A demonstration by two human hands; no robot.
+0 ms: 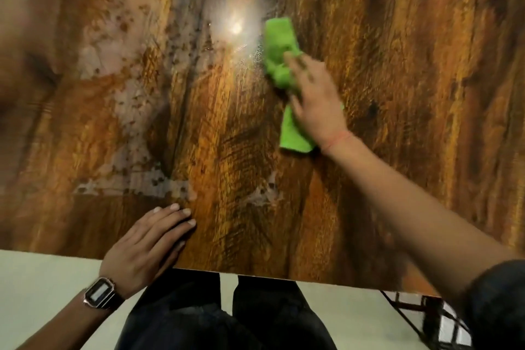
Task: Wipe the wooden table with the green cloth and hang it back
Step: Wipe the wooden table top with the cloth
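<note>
Pale smeared patches (113,65) were seen on the left of the tabletop (397,37). The left hand (142,247) was laid flat and empty, fingers spread, at the near edge. Right of centre, the green cloth (279,45) was pressed to the wood under the right hand's (315,99) flat palm. Wiping was judged under way; a sweep leftward over the smears seemed called for.
</note>
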